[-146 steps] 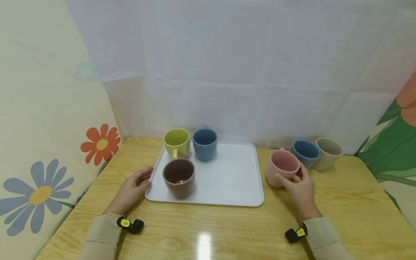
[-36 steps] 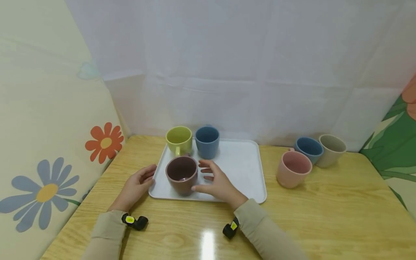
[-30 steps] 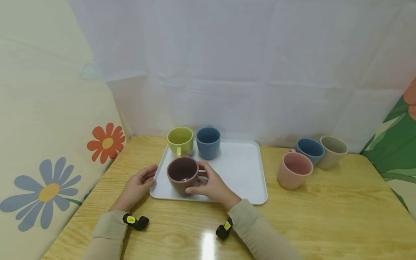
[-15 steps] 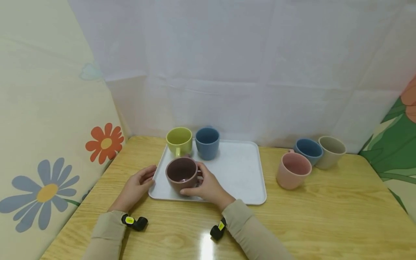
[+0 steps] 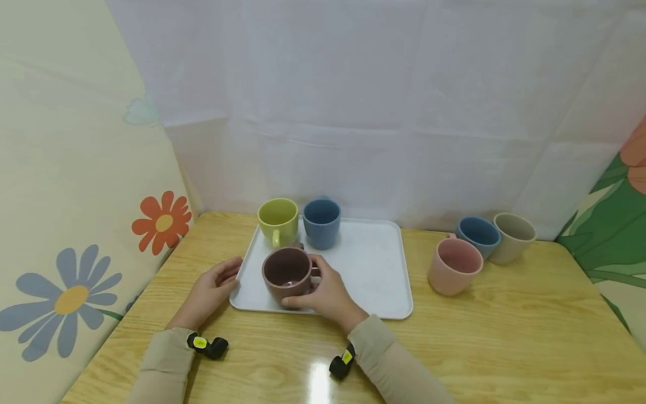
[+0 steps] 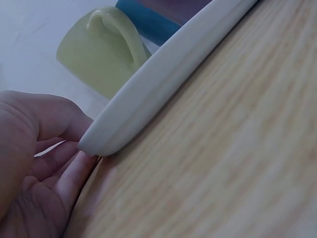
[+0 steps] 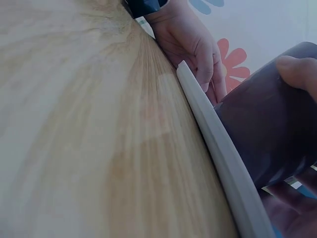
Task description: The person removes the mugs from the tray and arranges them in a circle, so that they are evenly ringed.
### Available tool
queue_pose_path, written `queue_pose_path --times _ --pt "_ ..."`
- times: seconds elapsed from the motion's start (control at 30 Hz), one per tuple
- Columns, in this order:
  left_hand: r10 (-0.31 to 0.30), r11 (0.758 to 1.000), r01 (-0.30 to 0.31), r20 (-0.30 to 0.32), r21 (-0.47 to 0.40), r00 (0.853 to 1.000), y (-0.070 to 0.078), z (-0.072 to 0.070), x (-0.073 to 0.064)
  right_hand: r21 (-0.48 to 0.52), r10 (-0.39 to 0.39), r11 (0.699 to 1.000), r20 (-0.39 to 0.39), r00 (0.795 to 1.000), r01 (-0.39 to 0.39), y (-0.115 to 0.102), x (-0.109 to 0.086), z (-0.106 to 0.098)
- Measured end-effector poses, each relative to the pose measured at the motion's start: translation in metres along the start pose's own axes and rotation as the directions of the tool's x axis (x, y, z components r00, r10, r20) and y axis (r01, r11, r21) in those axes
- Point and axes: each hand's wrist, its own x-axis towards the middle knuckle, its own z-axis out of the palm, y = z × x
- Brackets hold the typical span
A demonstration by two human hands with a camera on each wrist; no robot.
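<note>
A dark brown mug (image 5: 287, 275) is at the front left of the white tray (image 5: 363, 269). My right hand (image 5: 328, 292) grips it from the right, thumb across the near side; its far fingers are partly hidden behind it. Whether the mug's base touches the tray I cannot tell. My left hand (image 5: 212, 292) rests at the tray's left edge, relaxed fingers touching the rim, as the left wrist view shows at the tray's corner (image 6: 106, 136). Behind the brown mug stand a yellow-green mug (image 5: 277, 221), handle toward me, and a blue mug (image 5: 322, 224).
Right of the tray, a pink mug (image 5: 454, 266) stands on the wooden table (image 5: 530, 336). Close behind it are a second blue mug (image 5: 479, 235) and a beige mug (image 5: 512, 238). A white cloth (image 5: 328, 112) hangs along the table's back edge.
My right hand has let go of the pink mug, crossed left and taken hold of the brown mug. Lately the brown mug has shifted slightly right. My left hand stays at the tray.
</note>
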Motion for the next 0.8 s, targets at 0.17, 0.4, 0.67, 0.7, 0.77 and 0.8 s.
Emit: queue_pose_path --times 0.17,0.4,0.67,0.7,0.77,0.8 --pt "-0.011 1.0 0.01 0.005 0.006 1.0 -0.001 -0.001 0.001 -0.014 -0.036 0.999 -0.029 0.999 0.036 0.002 -0.01 -0.011" --pt "-0.019 1.0 0.019 0.009 0.015 1.0 0.0 -0.005 0.001 -0.004 -0.068 0.998 -0.069 0.995 0.067 0.003 -0.02 -0.031" --pt "-0.026 0.999 0.026 0.006 0.024 1.0 -0.001 -0.003 0.001 -0.027 -0.084 0.996 -0.126 0.988 0.081 -0.01 -0.033 -0.057" --pt "-0.029 0.999 0.029 0.006 0.023 1.0 0.0 -0.002 0.001 -0.035 -0.084 0.996 -0.14 0.987 0.08 -0.011 -0.035 -0.061" --pt "-0.031 0.999 0.031 0.007 0.021 0.999 0.0 -0.002 0.001 -0.056 -0.089 0.995 -0.171 0.981 0.08 -0.015 -0.038 -0.068" --pt "-0.031 0.999 0.031 0.007 0.02 0.999 0.0 -0.001 0.001 -0.073 -0.093 0.994 -0.188 0.978 0.081 -0.016 -0.04 -0.072"
